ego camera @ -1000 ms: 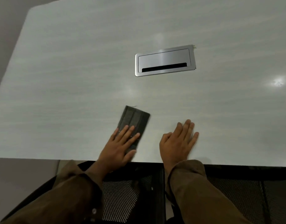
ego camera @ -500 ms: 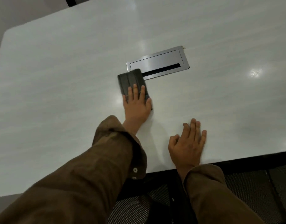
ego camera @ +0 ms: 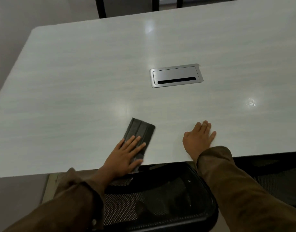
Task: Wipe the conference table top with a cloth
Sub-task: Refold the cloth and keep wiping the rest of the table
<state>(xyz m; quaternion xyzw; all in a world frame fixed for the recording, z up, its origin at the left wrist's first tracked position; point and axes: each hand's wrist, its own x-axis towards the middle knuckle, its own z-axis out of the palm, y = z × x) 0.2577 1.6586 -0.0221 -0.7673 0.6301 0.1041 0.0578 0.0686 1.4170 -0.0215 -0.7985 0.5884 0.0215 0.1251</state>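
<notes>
Both hands are lying flat on the table [ego camera: 77, 77]: the left hand [ego camera: 122, 158] is pressing, fingers spread, on the near end of a dark folded cloth [ego camera: 140, 131], not gripping it, and the right hand [ego camera: 198, 139] is resting open and empty on the bare top. Taking the metal cable hatch [ego camera: 175, 75] set into the table as the landmark, the table is stretching far beyond it and to both sides; the black mesh chair [ego camera: 160, 201] is sitting on the near side of it, tucked under the table's edge below the arms. The cloth is lying nearer than the hatch and a little left of it, well apart from it, its near end reaching the table's near edge. No smears or wet streaks are showing, so I cannot tell what has been wiped; judging by the cloth's small reach, most of the top is probably waiting.
</notes>
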